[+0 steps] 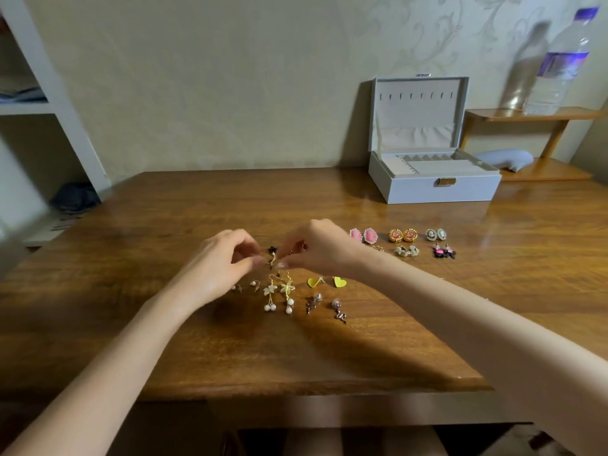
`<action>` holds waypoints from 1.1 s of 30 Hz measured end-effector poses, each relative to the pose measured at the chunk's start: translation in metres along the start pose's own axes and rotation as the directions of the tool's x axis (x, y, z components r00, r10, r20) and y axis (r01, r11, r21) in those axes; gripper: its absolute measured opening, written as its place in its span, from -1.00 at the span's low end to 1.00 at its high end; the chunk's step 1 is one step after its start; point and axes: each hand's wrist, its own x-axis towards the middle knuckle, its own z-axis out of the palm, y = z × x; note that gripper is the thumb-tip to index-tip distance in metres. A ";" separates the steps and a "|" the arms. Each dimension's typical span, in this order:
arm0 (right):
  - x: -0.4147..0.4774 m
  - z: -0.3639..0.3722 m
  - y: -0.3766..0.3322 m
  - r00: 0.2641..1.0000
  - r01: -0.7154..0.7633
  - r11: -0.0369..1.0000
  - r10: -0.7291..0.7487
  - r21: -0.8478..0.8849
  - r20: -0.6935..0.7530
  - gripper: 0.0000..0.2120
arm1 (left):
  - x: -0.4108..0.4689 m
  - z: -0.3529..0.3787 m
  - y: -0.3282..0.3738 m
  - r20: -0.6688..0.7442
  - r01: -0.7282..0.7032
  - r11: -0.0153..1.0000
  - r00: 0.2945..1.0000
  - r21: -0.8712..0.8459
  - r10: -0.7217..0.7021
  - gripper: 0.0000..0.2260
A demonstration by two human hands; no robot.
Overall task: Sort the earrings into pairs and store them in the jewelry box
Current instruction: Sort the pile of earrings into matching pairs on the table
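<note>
My left hand (221,264) and my right hand (317,246) meet at mid-table, fingertips pinching a small gold earring (273,259) between them. A dark earring (272,249) lies just behind. Below my hands lie two flower-and-pearl drop earrings (279,292), two yellow heart earrings (326,282) and two pink-bead dangles (325,306). To the right sit pairs: pink ovals (363,235), gold rounds (402,235), cameo studs (436,234), white shell earrings (407,251) and pink-black ones (444,251). The white jewelry box (467,189) stands open at the back right.
A wooden table (230,350) holds everything; its front edge is near me. A small wooden shelf (533,115) at the back right carries a water bottle (559,64), with a grey cushion (503,158) beneath. White shelving (49,106) stands at the left.
</note>
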 end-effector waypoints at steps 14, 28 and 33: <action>-0.185 -0.075 0.131 0.955 -0.221 0.974 0.227 0.054 -0.192 -0.64 | 0.017 0.103 0.131 0.066 -0.573 0.819 0.816 -0.036 0.574 -0.78; -0.207 -0.061 0.163 0.970 -0.148 0.985 0.162 0.091 -0.181 -0.85 | 0.036 0.131 0.150 0.126 -0.586 0.810 0.806 0.022 0.579 -0.77; -0.208 -0.058 0.167 0.962 -0.140 0.986 0.157 0.090 -0.224 -0.92 | 0.047 0.130 0.151 0.076 -0.561 0.828 0.826 0.010 0.559 -0.84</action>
